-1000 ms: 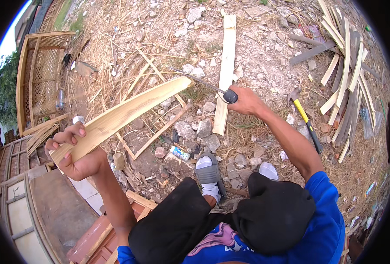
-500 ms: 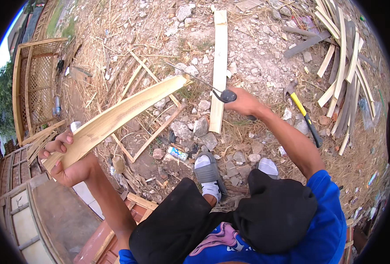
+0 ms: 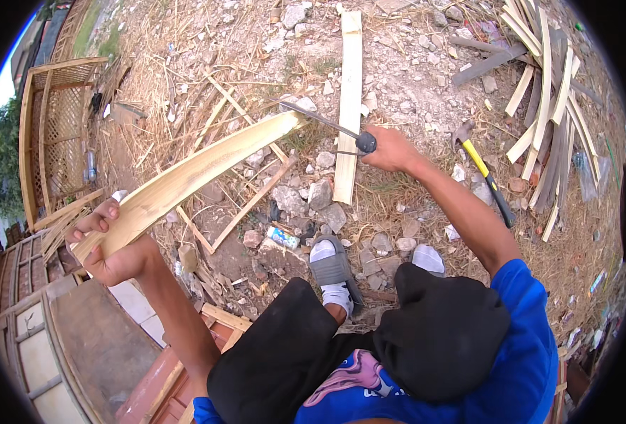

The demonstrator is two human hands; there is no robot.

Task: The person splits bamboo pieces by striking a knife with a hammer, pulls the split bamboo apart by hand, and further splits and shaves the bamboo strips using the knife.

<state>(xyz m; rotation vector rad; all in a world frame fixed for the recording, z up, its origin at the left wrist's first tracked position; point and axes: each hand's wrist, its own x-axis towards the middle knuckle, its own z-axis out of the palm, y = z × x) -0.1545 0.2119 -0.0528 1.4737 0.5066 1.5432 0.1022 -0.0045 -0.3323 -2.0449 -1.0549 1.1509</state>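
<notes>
My left hand point(image 3: 111, 247) grips the near end of a long, pale, slightly curved wooden slat point(image 3: 200, 180), with fingers and thumb on opposite sides. The slat slants up to the right, held above the ground. My right hand point(image 3: 394, 148) is closed around the black handle of what looks like a long-bladed knife point(image 3: 320, 119). Its thin blade points up and left, crossing near the slat's far end; I cannot tell whether they touch. Under the knife's handle, a second pale slat point(image 3: 352, 78) lies on the ground.
A yellow-and-black-handled hammer point(image 3: 484, 169) lies to the right. Beyond it is a pile of wooden strips point(image 3: 550, 120). Stones, straw, a wooden frame point(image 3: 253, 205) and a small can point(image 3: 282, 237) are near my feet. A lattice panel point(image 3: 62, 131) stands at left, reddish boards point(image 3: 161, 389) lower left.
The knife's blade has turned and shows more of its flat side; my right hand has moved slightly up and right. The slat in my left hand has barely shifted.
</notes>
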